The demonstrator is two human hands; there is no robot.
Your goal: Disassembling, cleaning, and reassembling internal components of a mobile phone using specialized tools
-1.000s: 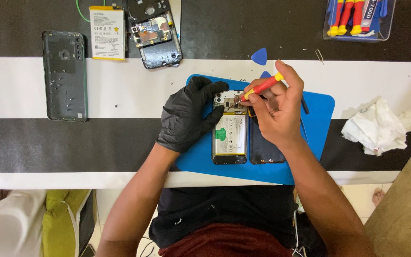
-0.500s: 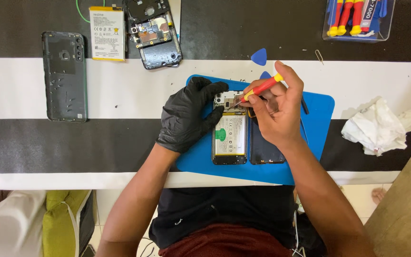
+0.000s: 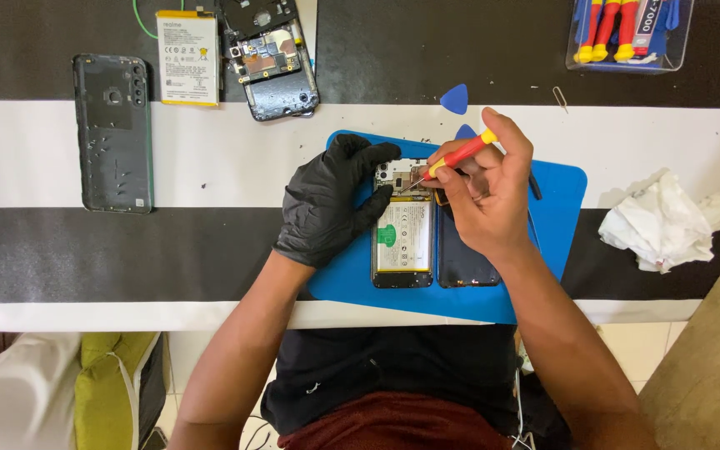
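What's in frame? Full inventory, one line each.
opened phone: 1, black with white battery, on the mat
phone back cover: 1, dark, on the mat right of the opened phone
mat: 1, blue, table centre
screwdriver: 1, red and yellow, tip at the phone's top
second opened phone: 1, black, far left
loose battery: 1, white, beside it
back panel: 1, dark grey, far left
picks: 2, blue, above the mat
screwdriver box: 1, clear, top right
crumpled tissue: 1, white, right
left hand: black glove, steadying phone
right hand: bare, holding screwdriver
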